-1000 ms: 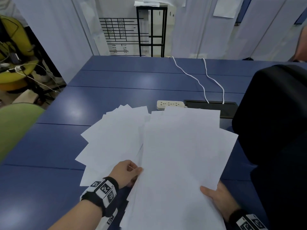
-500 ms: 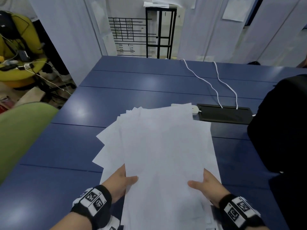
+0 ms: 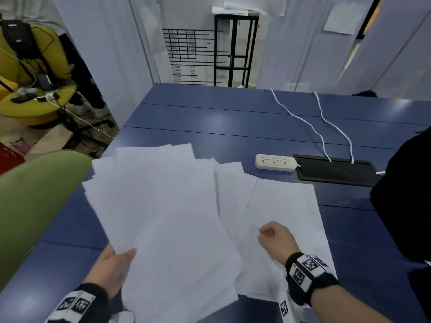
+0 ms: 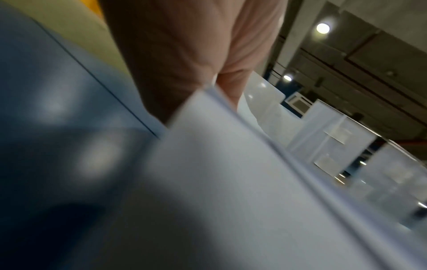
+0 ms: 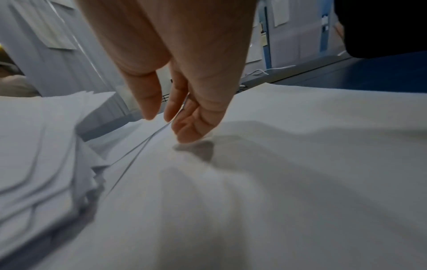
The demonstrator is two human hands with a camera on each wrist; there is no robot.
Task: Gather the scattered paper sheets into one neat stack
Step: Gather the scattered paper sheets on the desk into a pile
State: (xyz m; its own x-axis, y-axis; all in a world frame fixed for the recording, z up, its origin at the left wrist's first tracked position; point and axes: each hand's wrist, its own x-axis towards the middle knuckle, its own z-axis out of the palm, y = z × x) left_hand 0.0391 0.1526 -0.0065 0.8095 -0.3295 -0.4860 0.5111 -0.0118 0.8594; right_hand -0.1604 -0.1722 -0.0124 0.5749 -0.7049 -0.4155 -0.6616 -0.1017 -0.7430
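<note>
A fanned bundle of white paper sheets (image 3: 163, 217) is lifted off the blue table (image 3: 233, 117) at the left. My left hand (image 3: 116, 264) grips its near left edge, thumb on top and fingers beneath. The left wrist view shows the thumb (image 4: 184, 54) lying on the bundle (image 4: 231, 182). More white sheets (image 3: 286, 201) lie flat on the right. Over them hovers my right hand (image 3: 265, 234), fingers curled. In the right wrist view this hand (image 5: 166, 118) pinches the thin edges of one or two sheets (image 5: 300, 164) between thumb and fingers.
A white power strip (image 3: 275, 162) and a black cable hatch (image 3: 333, 169) with two white cables (image 3: 303, 122) lie beyond the sheets. A green chair back (image 3: 35, 206) stands at the left. A bulky black shape (image 3: 405, 206) fills the right edge.
Both hands held one bundle before. The right hand has let go of it and moved onto the sheets at the right. The left hand has swung the bundle leftward, uncovering the power strip.
</note>
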